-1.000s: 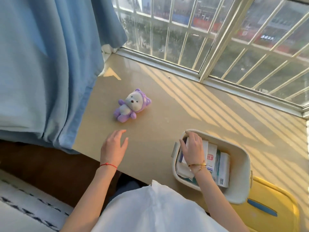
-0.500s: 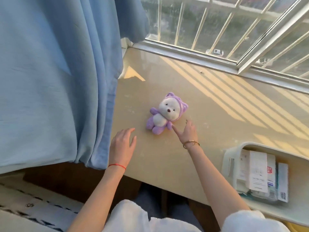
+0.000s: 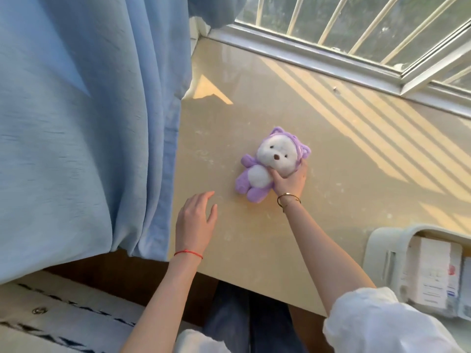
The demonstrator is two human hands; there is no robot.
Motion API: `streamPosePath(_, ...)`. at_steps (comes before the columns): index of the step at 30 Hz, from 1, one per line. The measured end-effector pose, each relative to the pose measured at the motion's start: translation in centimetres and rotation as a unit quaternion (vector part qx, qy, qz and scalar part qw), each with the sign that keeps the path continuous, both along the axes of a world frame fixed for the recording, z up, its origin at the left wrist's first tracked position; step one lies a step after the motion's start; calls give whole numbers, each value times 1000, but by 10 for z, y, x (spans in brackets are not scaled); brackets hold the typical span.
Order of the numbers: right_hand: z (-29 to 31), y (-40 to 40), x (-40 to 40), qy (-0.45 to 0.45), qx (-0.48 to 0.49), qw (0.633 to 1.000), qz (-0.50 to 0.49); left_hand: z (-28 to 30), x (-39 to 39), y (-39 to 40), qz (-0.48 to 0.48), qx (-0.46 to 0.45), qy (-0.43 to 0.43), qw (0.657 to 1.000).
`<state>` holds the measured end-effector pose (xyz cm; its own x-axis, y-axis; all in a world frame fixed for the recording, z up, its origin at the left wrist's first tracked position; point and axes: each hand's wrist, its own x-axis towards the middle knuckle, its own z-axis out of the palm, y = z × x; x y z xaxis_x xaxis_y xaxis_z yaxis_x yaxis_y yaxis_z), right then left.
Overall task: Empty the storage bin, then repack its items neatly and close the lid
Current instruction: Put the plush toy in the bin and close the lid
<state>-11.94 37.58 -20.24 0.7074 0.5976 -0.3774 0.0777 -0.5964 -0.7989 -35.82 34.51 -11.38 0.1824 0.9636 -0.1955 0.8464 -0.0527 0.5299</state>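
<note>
Since half a second ago the right hand [image 3: 290,180] has gone from merely touching the plush bear [image 3: 267,165] at its edge to taking hold of it: the thumb now presses in at the bear's neck, between the white face and the white belly, while the fingers wrap round the far side of the head. Lying on its back on the table [image 3: 254,238], the bear has its purple hood toward the window [image 3: 356,26] and its feet toward the near edge, so the hand sits just to its right and slightly nearer the person. Apart from it, the left hand [image 3: 196,220] is over the table with fingers loosely spread and nothing in them, near the blue curtain [image 3: 84,123]. Well to the right, at the picture's edge, the storage bin [image 3: 377,240] stands open on the table with white boxes [image 3: 430,273] lying flat inside
</note>
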Motion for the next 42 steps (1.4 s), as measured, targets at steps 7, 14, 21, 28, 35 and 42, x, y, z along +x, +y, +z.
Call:
streamPosePath(7, 15, -8, 0, 75, -11, 997, 7, 20, 4, 0, -19, 8, -7, 1000)
streamPosePath(14, 3, 17, -15, 75, 15, 997, -14, 8, 0, -1, -22, 4, -10, 1000)
streamPosePath(21, 13, 10, -15, 56, 7, 998, 12, 9, -10, 0, -19, 1, -16, 1000)
streamPosePath(28, 77, -74, 9, 82, 65, 993, 62, 44, -13, -15, -48, 15, -10, 999)
streamPosePath(35, 141, -211, 76, 51, 59, 997, 19, 78, 27, -59, -124, 47, -21, 991)
streamPosePath(42, 170, -339, 196, -22, 43, 998, -37, 93, 134, -128, -174, 58, -49, 982)
